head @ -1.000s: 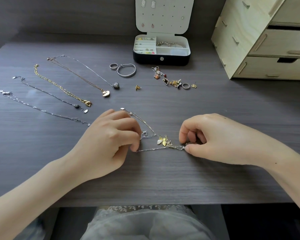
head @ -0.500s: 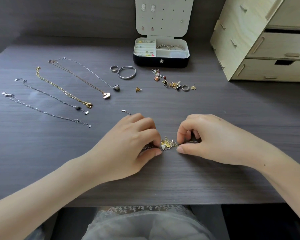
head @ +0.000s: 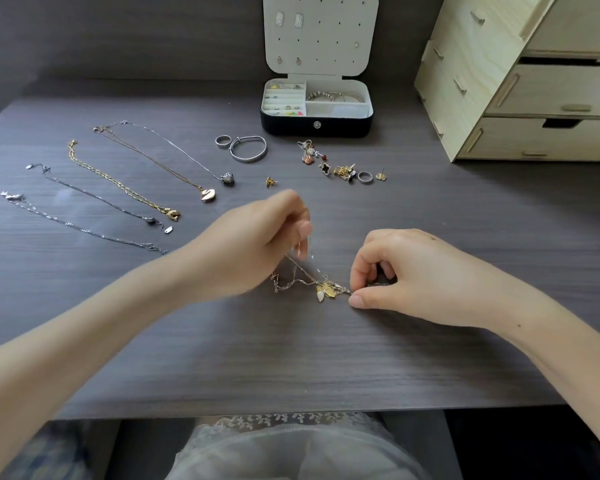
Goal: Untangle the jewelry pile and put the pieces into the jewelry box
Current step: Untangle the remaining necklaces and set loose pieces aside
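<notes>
Head view: a tangled chain cluster [head: 321,289] is held between two hands at the near middle of the table [head: 291,358].
One strand is pinched by the blurred left hand [head: 257,244] and held raised; the cluster's right end is pinched by the right hand [head: 406,275]. The open jewelry box [head: 316,124] is seen at the far edge.
</notes>
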The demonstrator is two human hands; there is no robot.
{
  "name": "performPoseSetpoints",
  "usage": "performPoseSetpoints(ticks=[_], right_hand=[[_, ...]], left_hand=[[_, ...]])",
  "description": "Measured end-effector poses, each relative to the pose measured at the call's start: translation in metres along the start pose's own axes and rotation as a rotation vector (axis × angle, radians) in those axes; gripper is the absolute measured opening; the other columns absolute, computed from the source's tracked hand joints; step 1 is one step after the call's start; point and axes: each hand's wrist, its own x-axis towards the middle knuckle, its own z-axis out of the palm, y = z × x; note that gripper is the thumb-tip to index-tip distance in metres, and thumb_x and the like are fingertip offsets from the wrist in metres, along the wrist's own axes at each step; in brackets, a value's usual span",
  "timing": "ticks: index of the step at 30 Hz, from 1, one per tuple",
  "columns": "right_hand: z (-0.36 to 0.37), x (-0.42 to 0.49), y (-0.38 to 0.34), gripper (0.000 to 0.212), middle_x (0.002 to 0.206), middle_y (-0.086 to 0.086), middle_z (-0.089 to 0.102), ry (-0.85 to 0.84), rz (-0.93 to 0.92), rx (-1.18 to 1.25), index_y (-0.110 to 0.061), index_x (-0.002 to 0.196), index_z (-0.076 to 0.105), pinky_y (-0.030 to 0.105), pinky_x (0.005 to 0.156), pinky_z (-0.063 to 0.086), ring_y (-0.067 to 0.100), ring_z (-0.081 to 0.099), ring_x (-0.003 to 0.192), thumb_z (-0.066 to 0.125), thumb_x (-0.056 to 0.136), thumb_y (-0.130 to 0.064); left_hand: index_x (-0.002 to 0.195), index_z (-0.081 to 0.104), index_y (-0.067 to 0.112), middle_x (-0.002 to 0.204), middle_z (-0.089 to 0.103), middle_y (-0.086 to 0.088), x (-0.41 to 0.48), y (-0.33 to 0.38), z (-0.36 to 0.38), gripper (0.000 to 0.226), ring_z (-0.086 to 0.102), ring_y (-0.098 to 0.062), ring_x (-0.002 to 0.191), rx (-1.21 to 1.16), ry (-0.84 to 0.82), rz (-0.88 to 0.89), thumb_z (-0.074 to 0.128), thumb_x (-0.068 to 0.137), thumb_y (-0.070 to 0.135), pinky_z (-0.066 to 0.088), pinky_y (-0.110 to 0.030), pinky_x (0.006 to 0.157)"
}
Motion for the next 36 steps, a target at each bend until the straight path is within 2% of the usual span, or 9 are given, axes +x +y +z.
performPoseSetpoints(ticks=[3, 9, 14, 17, 20, 23, 25, 29, 36], right_hand=[[0.0, 0.0, 0.0, 0.011, 0.079, -0.014, 0.052, -0.006, -0.001, 0.002, -0.032, 0.072, 0.063, 0.009, 0.062, 0.035, -0.009, 0.045, 0.075, 0.071, 0.079, -0.037], [-0.002, 0.0, 0.0, 0.01, 0.08, -0.014, 0.051, -0.016, -0.004, -0.002, -0.03, 0.074, 0.066, 0.009, 0.063, 0.035, -0.008, 0.045, 0.075, 0.07, 0.08, -0.037], [-0.002, 0.0, -0.001, 0.01, 0.077, -0.014, 0.051, -0.01, -0.012, 0.016, -0.031, 0.072, 0.065, 0.008, 0.067, 0.036, -0.009, 0.045, 0.078, 0.071, 0.079, -0.036], [-0.002, -0.001, 0.001, 0.011, 0.076, -0.014, 0.051, 0.012, -0.009, 0.012, -0.032, 0.071, 0.064, 0.008, 0.066, 0.035, -0.009, 0.046, 0.078, 0.071, 0.079, -0.037], [-0.002, -0.003, 0.003, 0.011, 0.074, -0.013, 0.055, 0.029, 0.005, 0.008, -0.029, 0.073, 0.065, 0.011, 0.065, 0.038, -0.006, 0.048, 0.077, 0.071, 0.078, -0.038], [-0.005, -0.008, 0.006, 0.012, 0.071, -0.012, 0.06, 0.025, 0.028, 0.007, -0.028, 0.073, 0.065, 0.013, 0.065, 0.04, -0.006, 0.05, 0.073, 0.071, 0.078, -0.037], [-0.007, -0.011, 0.007, 0.012, 0.068, -0.013, 0.061, 0.012, 0.044, 0.017, -0.028, 0.073, 0.065, 0.011, 0.064, 0.04, -0.007, 0.051, 0.069, 0.072, 0.078, -0.036], [-0.009, -0.012, 0.008, 0.012, 0.06, -0.017, 0.061, 0.013, 0.065, 0.055, -0.027, 0.07, 0.064, 0.01, 0.059, 0.04, -0.004, 0.053, 0.058, 0.074, 0.076, -0.031], [-0.007, -0.017, 0.009, 0.017, 0.059, -0.022, 0.06, 0.006, 0.085, 0.037, -0.027, 0.066, 0.063, 0.009, 0.056, 0.039, -0.006, 0.053, 0.06, 0.073, 0.075, -0.036]], left_hand=[[0.078, 0.038, 0.028, 0.068, 0.059, 0.013, 0.02, 0.003, -0.007, 0.022, 0.046, -0.003, 0.06, 0.022, -0.053, -0.035, 0.04, 0.099, 0.022, 0.035, -0.023, 0.06], [0.092, 0.039, 0.021, 0.073, 0.045, 0.014, 0.058, 0.0, -0.007, 0.009, 0.043, -0.019, 0.074, 0.188, -0.036, 0.012, 0.045, 0.098, 0.024, 0.028, -0.029, 0.065], [0.096, 0.054, 0.015, 0.075, 0.048, 0.016, 0.077, -0.004, -0.004, 0.006, 0.045, -0.018, 0.078, 0.226, 0.002, 0.14, 0.052, 0.095, 0.021, 0.029, -0.027, 0.068], [0.093, 0.061, 0.012, 0.09, 0.06, 0.002, 0.076, -0.013, 0.003, 0.014, 0.05, -0.024, 0.084, 0.337, 0.086, 0.299, 0.052, 0.09, 0.023, 0.04, -0.034, 0.077], [0.09, 0.068, 0.013, 0.089, 0.063, -0.007, 0.056, -0.01, 0.009, 0.021, 0.053, -0.032, 0.079, 0.399, 0.234, 0.369, 0.047, 0.084, 0.014, 0.047, -0.041, 0.07], [0.089, 0.073, 0.018, 0.088, 0.063, -0.004, 0.023, -0.002, 0.015, 0.037, 0.053, -0.03, 0.078, 0.338, 0.233, 0.444, 0.047, 0.075, -0.005, 0.046, -0.043, 0.066], [0.09, 0.073, 0.02, 0.089, 0.063, 0.001, 0.003, 0.001, 0.02, 0.045, 0.052, -0.026, 0.079, 0.327, 0.167, 0.49, 0.043, 0.071, -0.007, 0.043, -0.04, 0.067], [0.096, 0.072, 0.021, 0.089, 0.064, 0.004, -0.011, 0.001, 0.028, 0.048, 0.048, -0.021, 0.08, 0.324, 0.071, 0.487, 0.037, 0.072, -0.003, 0.035, -0.033, 0.067], [0.098, 0.073, 0.017, 0.086, 0.062, 0.0, -0.021, -0.005, 0.029, 0.043, 0.049, -0.023, 0.075, 0.379, 0.098, 0.507, 0.055, 0.069, -0.009, 0.036, -0.034, 0.063]])
